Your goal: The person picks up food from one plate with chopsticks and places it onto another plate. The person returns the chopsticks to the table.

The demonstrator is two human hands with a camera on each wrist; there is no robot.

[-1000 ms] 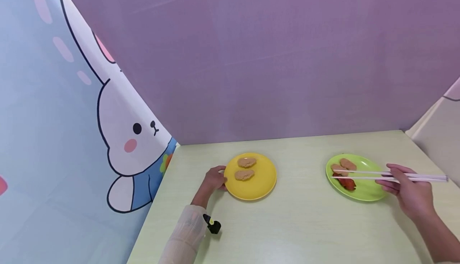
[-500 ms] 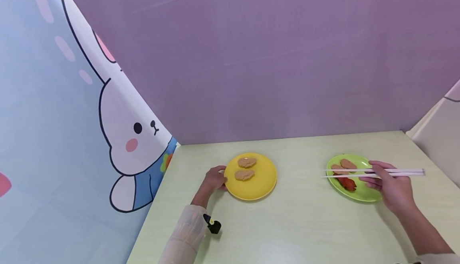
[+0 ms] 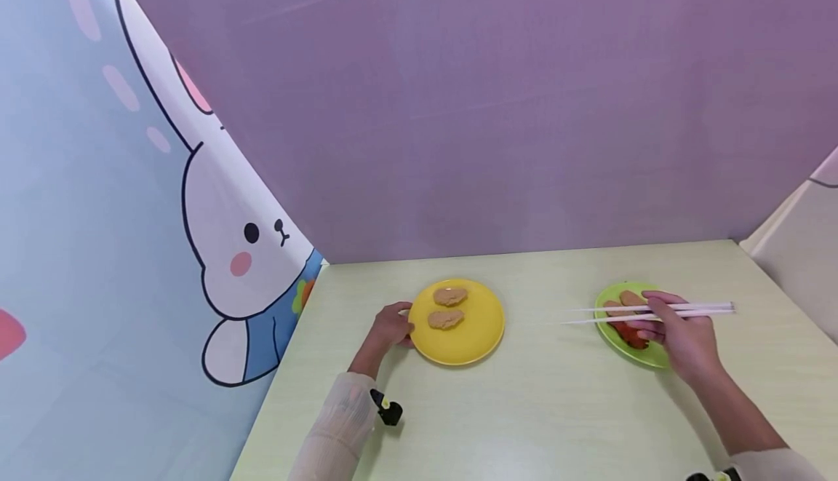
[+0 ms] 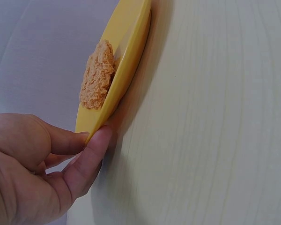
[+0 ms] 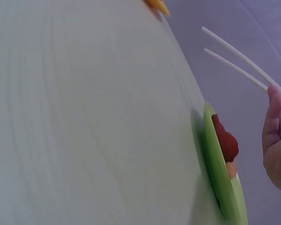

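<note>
My left hand (image 3: 391, 324) pinches the left rim of a yellow plate (image 3: 481, 332); in the left wrist view thumb and fingers (image 4: 91, 150) grip the plate's edge (image 4: 124, 70). Two tan breaded pieces (image 3: 447, 307) lie on it. My right hand (image 3: 677, 335) holds a pair of white chopsticks (image 3: 628, 312) level above a green plate (image 3: 612, 335), tips pointing left past its rim with nothing between them. The green plate carries tan pieces (image 3: 631, 297) and a red piece (image 3: 628, 333), seen edge-on as the red piece (image 5: 225, 140) in the right wrist view.
The pale green table (image 3: 537, 408) runs to a purple back wall (image 3: 458, 102). A rabbit-print panel (image 3: 216, 248) closes the left side and a pale panel (image 3: 795, 263) the right. Bare tabletop lies between the two plates.
My right hand has moved left with the chopsticks, so their tips now reach past the green plate's left rim. The left hand and yellow plate have stayed put.
</note>
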